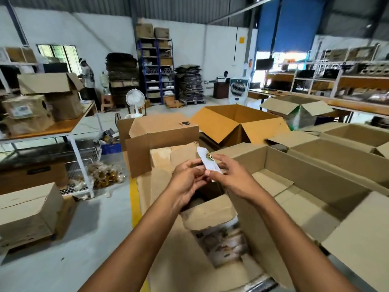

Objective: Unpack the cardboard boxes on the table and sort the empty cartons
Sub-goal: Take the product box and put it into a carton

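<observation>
Pinching a small white packet (208,164) between them, left hand (186,178) and right hand (229,178) hover over the open cardboard box (210,209), more printed packs inside. Risk: light fingertip grip, packet slips back among empty cartons (315,199) alongside, muddling the sort.

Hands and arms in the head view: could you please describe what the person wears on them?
The left hand and right hand wear no gloves, watch or bands. Both arms are bare down to the frame's edge, no sleeves showing.
</observation>
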`<state>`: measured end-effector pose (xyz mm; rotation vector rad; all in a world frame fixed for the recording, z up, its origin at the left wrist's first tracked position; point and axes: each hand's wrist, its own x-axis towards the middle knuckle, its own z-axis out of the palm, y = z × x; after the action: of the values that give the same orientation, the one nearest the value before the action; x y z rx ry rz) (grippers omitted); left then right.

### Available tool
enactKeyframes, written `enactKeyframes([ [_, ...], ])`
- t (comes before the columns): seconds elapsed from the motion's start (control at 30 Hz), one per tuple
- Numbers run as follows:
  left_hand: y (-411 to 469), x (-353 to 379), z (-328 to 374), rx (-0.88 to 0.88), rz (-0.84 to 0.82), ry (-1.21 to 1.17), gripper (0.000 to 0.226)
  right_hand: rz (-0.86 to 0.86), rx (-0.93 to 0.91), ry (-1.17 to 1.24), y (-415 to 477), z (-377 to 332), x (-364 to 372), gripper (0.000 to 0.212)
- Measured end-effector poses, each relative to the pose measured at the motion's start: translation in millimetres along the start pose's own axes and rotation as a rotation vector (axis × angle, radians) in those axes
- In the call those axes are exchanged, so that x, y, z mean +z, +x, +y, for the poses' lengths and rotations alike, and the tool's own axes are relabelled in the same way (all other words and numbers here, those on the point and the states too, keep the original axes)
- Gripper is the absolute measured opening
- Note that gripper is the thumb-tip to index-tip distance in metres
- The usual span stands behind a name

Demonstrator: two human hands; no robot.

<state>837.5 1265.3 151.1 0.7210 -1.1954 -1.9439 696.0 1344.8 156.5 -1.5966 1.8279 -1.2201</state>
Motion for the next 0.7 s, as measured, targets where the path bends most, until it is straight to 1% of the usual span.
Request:
enactKeyframes([
  [0.03,-1,5,-2,0.016,-0.018,0.027,0.044,-0.037,-0.006,-0.015,-2,1,-7,0.082],
  [0.07,-3,10,-4,0.034,-0.036,0.053,0.043,-0.077,-0.018,-0.041,-5,1,-14,0.083],
  [0.1,-4,14,-5,0.060,-0.048,0.093,0.042,-0.092,-0.036,-0.077,-7,1,-19,0.077],
  [0.13,-6,18,-4,0.093,-0.050,0.160,0.039,-0.066,-0.060,-0.110,-8,2,-22,0.068],
  [0.17,-6,20,-4,0.145,-0.037,0.260,0.036,0.005,-0.069,-0.116,-8,4,-24,0.056],
  [0.2,-7,21,-3,0.232,0.007,0.434,0.032,0.088,-0.053,-0.081,-7,9,-26,0.048],
  [0.23,-7,19,-3,0.343,0.095,0.691,0.028,0.160,-0.008,-0.016,-6,14,-26,0.043],
  [0.3,-6,9,-7,0.519,0.387,1.315,0.024,0.269,0.114,0.124,-4,30,-25,0.044],
  [0.33,-5,1,-10,0.523,0.514,1.535,0.024,0.329,0.164,0.170,-3,38,-25,0.046],
  [0.37,-5,-8,-15,0.455,0.586,1.655,0.027,0.387,0.201,0.191,-4,45,-24,0.049],
  [0.4,-3,-17,-21,0.358,0.615,1.674,0.030,0.430,0.214,0.191,-6,52,-24,0.050],
  [0.43,-1,-25,-27,0.269,0.614,1.606,0.034,0.445,0.209,0.164,-7,56,-24,0.049],
  [0.47,0,-29,-32,0.210,0.590,1.458,0.037,0.437,0.194,0.104,-8,59,-23,0.041],
  [0.53,-4,-29,-37,0.151,0.498,1.020,0.041,0.398,0.142,-0.039,-8,63,-22,0.020],
  [0.57,-7,-25,-39,0.135,0.476,0.794,0.043,0.360,0.121,-0.069,-7,64,-21,0.015],
  [0.6,-10,-20,-42,0.131,0.475,0.604,0.045,0.308,0.105,-0.065,-6,65,-19,0.014],
  [0.63,-13,-15,-44,0.142,0.496,0.475,0.046,0.249,0.099,-0.044,-5,64,-17,0.015],
  [0.7,-20,-1,-45,0.185,0.555,0.312,0.045,0.174,0.087,0.018,-3,62,-12,0.021],
])
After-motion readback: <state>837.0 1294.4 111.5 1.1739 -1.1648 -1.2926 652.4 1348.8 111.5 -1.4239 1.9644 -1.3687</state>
